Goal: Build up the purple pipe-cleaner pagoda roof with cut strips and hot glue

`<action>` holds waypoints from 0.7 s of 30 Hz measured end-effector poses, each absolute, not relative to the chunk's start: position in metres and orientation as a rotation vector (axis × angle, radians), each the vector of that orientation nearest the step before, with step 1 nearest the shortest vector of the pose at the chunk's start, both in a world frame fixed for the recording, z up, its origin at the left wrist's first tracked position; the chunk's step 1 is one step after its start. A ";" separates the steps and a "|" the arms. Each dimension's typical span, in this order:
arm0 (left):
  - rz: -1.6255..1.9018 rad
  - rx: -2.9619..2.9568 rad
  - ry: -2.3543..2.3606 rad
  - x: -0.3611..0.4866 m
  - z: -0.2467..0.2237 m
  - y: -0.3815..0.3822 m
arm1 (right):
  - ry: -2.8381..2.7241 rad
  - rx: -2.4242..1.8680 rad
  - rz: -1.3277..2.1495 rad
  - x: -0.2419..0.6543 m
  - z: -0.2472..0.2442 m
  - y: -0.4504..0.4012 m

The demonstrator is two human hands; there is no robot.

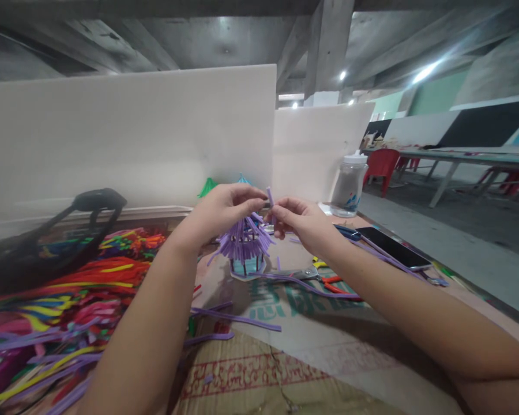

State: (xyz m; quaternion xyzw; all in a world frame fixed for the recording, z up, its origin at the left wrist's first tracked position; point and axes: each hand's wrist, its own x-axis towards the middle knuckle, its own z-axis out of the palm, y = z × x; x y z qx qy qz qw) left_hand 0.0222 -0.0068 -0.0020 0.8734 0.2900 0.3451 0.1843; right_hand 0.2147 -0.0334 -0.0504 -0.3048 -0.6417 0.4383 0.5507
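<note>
A short purple pipe cleaner [270, 197] stands nearly upright between my hands. My right hand [292, 216] pinches its lower part between thumb and fingers. From the left, my left hand [237, 204] reaches over with thumb and fingertips closed at the upper part of the same piece. Just below them is a small pavilion model [245, 248] with shaggy purple tiers, dark posts and a light-blue base; my left hand hides part of its top. Scissors [305, 274] and orange-handled pliers [333, 283] lie to its right, with a long purple pipe cleaner [307, 285] across them.
Heaps of coloured pipe cleaners [90, 276] and a blurred black object [90, 213] occupy the left. A phone [391, 248] and a clear bottle [349, 184] stand or lie at right. Green [208, 187] and blue [243, 179] peaked tops show behind. White boards [155, 132] close off the back.
</note>
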 end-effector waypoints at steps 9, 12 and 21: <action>1.021 2.342 0.645 0.027 -0.005 -0.004 | -1.583 -0.778 1.046 0.210 -0.054 -0.034; 1.021 2.330 0.616 0.026 -0.006 -0.004 | -1.589 -0.765 1.033 0.211 -0.055 -0.033; 0.932 2.382 0.685 0.024 -0.004 -0.004 | -1.824 -0.987 0.446 0.212 -0.049 -0.048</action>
